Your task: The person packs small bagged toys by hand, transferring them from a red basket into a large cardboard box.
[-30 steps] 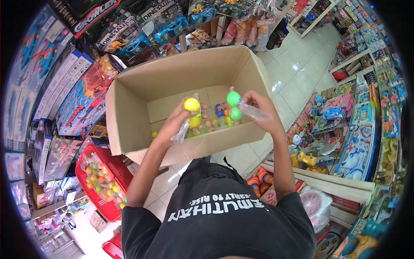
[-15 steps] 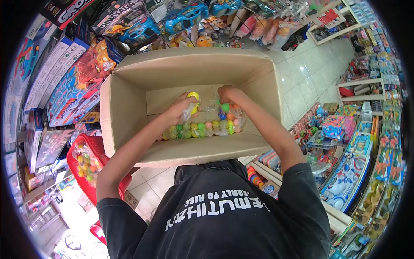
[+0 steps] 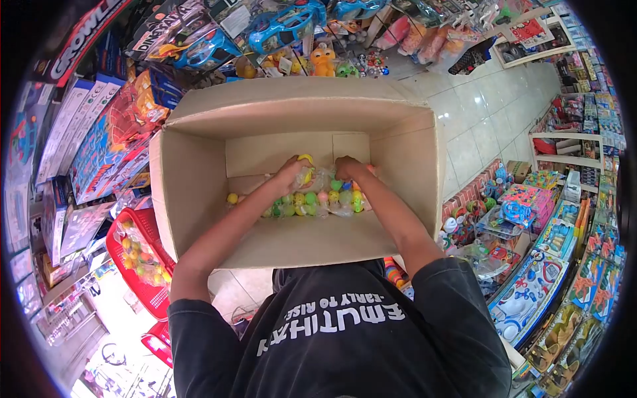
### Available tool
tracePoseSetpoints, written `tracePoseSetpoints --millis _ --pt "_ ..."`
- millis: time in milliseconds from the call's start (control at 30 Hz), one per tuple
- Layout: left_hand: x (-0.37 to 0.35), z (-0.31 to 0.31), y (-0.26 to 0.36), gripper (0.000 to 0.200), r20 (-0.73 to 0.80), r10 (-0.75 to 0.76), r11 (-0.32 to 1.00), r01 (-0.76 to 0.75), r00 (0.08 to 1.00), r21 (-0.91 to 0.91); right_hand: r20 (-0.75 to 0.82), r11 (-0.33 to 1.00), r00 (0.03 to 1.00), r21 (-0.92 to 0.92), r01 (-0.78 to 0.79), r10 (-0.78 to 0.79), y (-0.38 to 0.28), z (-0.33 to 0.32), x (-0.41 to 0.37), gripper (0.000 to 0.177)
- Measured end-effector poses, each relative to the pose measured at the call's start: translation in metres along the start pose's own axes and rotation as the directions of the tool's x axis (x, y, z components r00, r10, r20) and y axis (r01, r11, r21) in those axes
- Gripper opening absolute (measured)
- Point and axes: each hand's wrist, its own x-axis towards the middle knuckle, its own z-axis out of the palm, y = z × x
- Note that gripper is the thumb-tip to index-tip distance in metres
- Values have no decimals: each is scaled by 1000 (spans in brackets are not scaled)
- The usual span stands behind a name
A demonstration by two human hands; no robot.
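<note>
Both hands are inside a large open cardboard box [image 3: 285, 249]. My left hand [image 3: 288, 175] is closed around a yellow ball [image 3: 305, 176] in clear plastic wrapping. My right hand [image 3: 348, 167] has its fingers curled over clear plastic [image 3: 323, 179] beside a green ball [image 3: 338, 185]; its fingertips are partly hidden. Below the hands, a row of small colored balls [image 3: 310, 199] in clear plastic, mostly yellow and green, lies across the box floor. My right forearm covers part of the balls on that side.
A red basket [image 3: 141, 265] with more bagged balls stands to the left of the box. Boxed toys [image 3: 109, 156] are stacked at the left, and packaged toys [image 3: 285, 30] line the far side. Toy displays [image 3: 531, 278] fill the right, beside a tiled floor [image 3: 474, 126].
My right hand has come down toward the row of balls, and my left hand has shifted slightly right, still gripping the yellow ball. The hands are closer together. The view has shifted a little.
</note>
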Motion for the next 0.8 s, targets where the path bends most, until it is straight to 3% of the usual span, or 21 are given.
tracePoseSetpoints --millis 33,67,133,267,333,367,433,500,567,667,700,767,800 --pt "2 4 -5 30 -27 -11 997 13 1000 74 -97 995 995 -95 22 -31 2 7 0 29" --pt "3 7 -10 31 -53 -18 989 26 998 147 -95 996 995 -90 19 -28 2 12 0 29" --pt "4 13 -15 33 -54 -25 988 33 998 151 -156 986 987 -169 -1 -26 2 17 -1 27" --pt "20 9 -23 36 -28 -7 989 11 1000 145 -108 971 994 -239 -5 -21 2 12 -5 36" --pt "16 10 -20 36 -41 6 990 -1 999 141 -278 977 952 -201 74 -129 -1 8 -19 55" --pt "15 11 -18 37 -50 24 990 -16 998 139 -280 977 951 -201 73 -128 -1 11 -17 55" --pt "16 11 -17 39 -71 48 994 -40 996 100 -252 963 932 -141 231 -260 2 17 -11 62" --pt "18 5 -21 42 -95 66 997 -61 993 56 -247 950 929 -218 223 -275 4 29 -11 62" --pt "30 -2 -28 45 -93 211 960 -188 973 209 -245 936 930 -289 201 -275 11 33 -8 62" --pt "29 2 -27 45 -120 232 936 -188 965 298 -287 911 895 -336 241 -342 15 40 -2 61" --pt "28 5 -25 45 -118 229 936 -185 966 300 -283 920 910 -334 203 -303 15 39 -1 64" --pt "25 10 -20 43 -96 47 992 -35 994 122 -281 927 921 -336 168 -269 15 37 0 67" --pt "31 6 -23 43 -98 46 992 -34 994 122 -288 932 924 -330 152 -253 14 37 -3 68"
